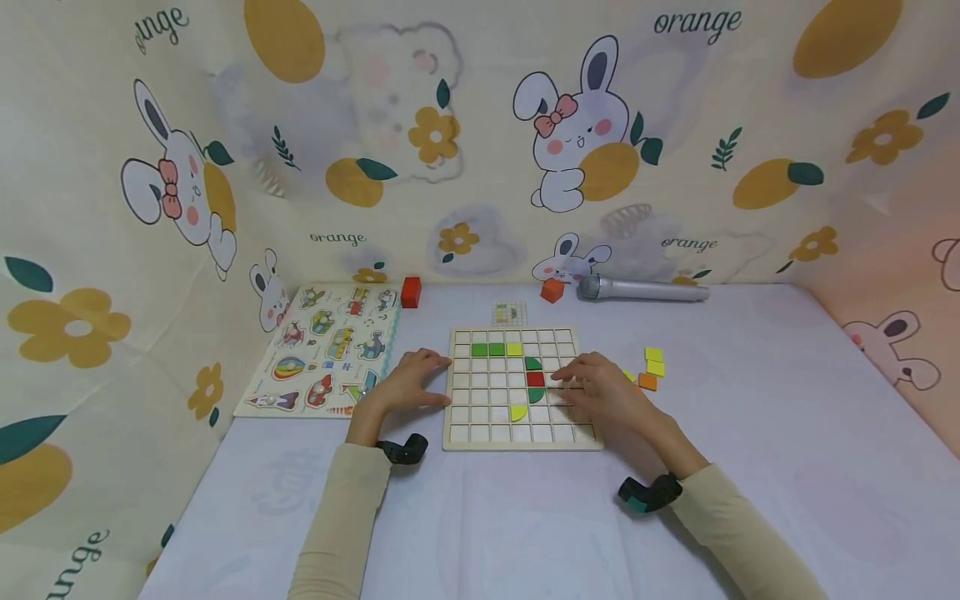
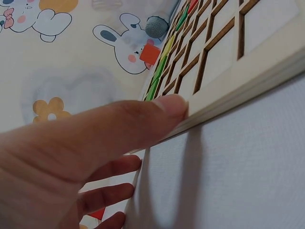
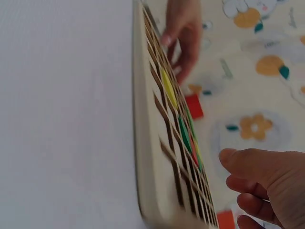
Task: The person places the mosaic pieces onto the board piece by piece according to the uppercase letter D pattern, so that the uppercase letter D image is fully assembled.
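Note:
A wooden grid board [image 1: 525,446] lies flat on the table. Green squares [image 1: 488,350] and a yellow square [image 1: 513,349] form a row near its top. Right of centre, a red square [image 1: 536,379] sits between two rounded green pieces [image 1: 533,364], with a rounded yellow piece [image 1: 518,412] lower down. My left hand [image 1: 405,385] is at the board's left edge, its thumb [image 2: 169,107] touching the wooden rim. Above the board's right half hovers my right hand [image 1: 611,392], fingers loosely bent near the red square; the right wrist view shows nothing between thumb and fingers.
Yellow tiles [image 1: 655,367] and an orange tile [image 1: 647,382] lie right of the board, partly behind the right hand. Behind it are a small pattern card [image 1: 510,313], red blocks [image 1: 410,292] and a microphone [image 1: 645,289]. A picture puzzle board [image 1: 322,350] lies left.

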Action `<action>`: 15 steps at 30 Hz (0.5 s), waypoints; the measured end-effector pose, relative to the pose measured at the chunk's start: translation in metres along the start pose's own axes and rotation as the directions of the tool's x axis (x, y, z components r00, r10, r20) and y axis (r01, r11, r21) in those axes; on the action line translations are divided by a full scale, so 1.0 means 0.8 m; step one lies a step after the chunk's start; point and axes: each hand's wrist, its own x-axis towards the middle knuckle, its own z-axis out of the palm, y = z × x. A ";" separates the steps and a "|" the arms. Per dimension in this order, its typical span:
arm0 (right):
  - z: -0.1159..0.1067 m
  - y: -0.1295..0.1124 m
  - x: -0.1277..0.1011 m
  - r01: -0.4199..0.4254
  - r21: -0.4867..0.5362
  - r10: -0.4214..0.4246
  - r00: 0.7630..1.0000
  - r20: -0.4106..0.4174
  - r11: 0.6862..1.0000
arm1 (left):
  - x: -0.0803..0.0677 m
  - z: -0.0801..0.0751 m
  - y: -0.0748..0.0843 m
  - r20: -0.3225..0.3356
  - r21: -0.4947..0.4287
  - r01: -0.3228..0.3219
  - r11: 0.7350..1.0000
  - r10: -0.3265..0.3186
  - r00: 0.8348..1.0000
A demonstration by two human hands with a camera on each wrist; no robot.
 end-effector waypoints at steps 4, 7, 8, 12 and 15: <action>-0.018 0.012 -0.014 -0.070 -0.029 0.069 0.997 -0.046 0.997 | 0.000 -0.001 0.000 -0.003 0.002 -0.004 1.000 0.004 1.000; -0.029 0.022 -0.024 -0.102 -0.050 0.098 0.992 -0.080 0.993 | 0.000 -0.001 -0.001 -0.004 0.003 -0.004 1.000 0.004 1.000; -0.031 0.026 -0.028 -0.103 -0.058 0.098 0.991 -0.090 0.993 | 0.000 -0.001 -0.001 -0.006 0.004 -0.007 1.000 0.007 1.000; -0.039 0.042 -0.042 -0.111 -0.101 0.098 0.987 -0.126 0.989 | 0.000 -0.001 0.000 -0.005 0.004 -0.003 1.000 0.003 1.000; -0.043 0.051 -0.053 -0.142 -0.111 0.127 0.983 -0.129 0.984 | 0.000 -0.001 0.000 -0.006 -0.001 -0.004 1.000 0.004 1.000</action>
